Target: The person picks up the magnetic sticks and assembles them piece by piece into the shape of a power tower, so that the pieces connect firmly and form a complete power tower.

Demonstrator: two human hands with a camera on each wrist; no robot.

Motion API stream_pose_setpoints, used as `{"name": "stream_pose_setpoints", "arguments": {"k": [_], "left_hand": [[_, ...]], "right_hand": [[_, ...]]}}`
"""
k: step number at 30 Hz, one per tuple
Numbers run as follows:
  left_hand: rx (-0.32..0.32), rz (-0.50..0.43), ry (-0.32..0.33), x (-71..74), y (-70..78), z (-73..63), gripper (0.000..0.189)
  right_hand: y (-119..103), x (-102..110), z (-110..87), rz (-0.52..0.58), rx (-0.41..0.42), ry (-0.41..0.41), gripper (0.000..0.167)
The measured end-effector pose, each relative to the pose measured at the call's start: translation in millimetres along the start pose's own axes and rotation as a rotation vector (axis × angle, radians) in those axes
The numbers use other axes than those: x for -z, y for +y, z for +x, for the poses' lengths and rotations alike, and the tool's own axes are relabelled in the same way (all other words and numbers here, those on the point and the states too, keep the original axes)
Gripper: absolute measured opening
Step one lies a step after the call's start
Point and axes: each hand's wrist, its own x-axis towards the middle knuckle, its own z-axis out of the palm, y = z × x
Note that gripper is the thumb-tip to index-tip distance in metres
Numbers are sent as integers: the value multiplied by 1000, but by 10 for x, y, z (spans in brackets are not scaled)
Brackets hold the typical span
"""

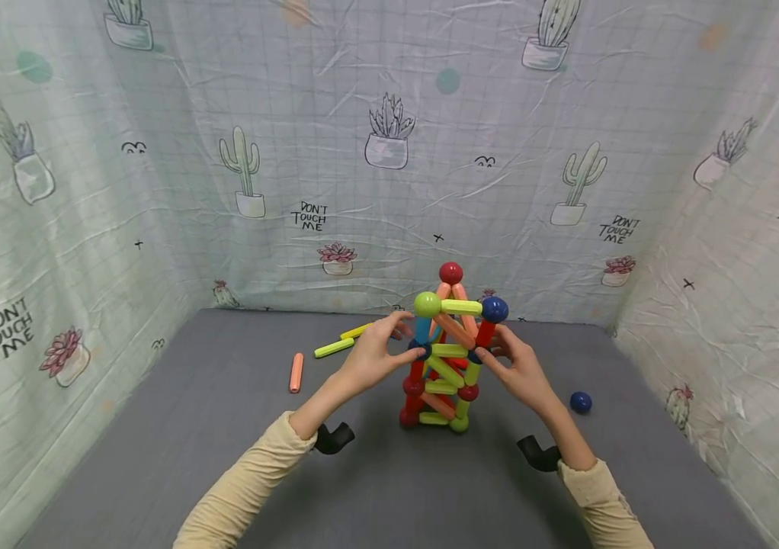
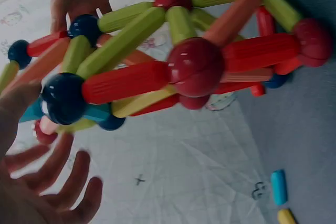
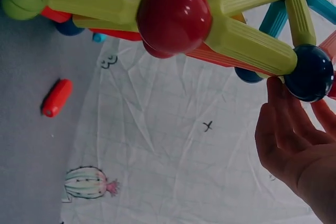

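Observation:
A tower of magnetic rods and balls [image 1: 450,351] stands upright on the grey table, lime, red, orange and blue. On its left side my left hand [image 1: 372,354] has its thumb against a dark blue ball [image 2: 64,98]; the other fingers are spread and loosely bent behind, apart from that ball. My right hand [image 1: 520,366] touches the opposite dark blue ball [image 3: 310,72] from the right, fingers extended along its side. Above the hands are a lime ball [image 1: 427,304], another blue ball [image 1: 495,309] and a red ball [image 1: 451,273] at the peak.
Left of the tower lie an orange rod [image 1: 296,373], a lime rod [image 1: 334,348] and a yellow rod [image 1: 355,331]. A loose blue ball [image 1: 581,402] sits to the right. A red rod [image 3: 56,98] lies on the table. A printed curtain [image 1: 389,198] surrounds the table.

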Motion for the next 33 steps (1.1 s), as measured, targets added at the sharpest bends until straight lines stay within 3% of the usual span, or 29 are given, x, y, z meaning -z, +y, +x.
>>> {"name": "stream_pose_setpoints", "arguments": {"k": [3, 14, 23, 30, 33], "left_hand": [[-2, -9, -55, -21, -65, -25, 37], [-46, 15, -82, 8, -158, 63, 24], [5, -44, -56, -11, -406, 250, 23], [37, -150, -121, -22, -615, 339, 25], [61, -118, -124, -63, -791, 369, 25]], "right_hand": [[-54, 0, -11, 26, -19, -14, 33], [-91, -6, -48, 17, 33, 76, 32], [-266, -134, -142, 51, 124, 116, 30], [-351, -251, -163, -33, 159, 171, 26], [-336, -240, -153, -38, 153, 182, 26]]}}
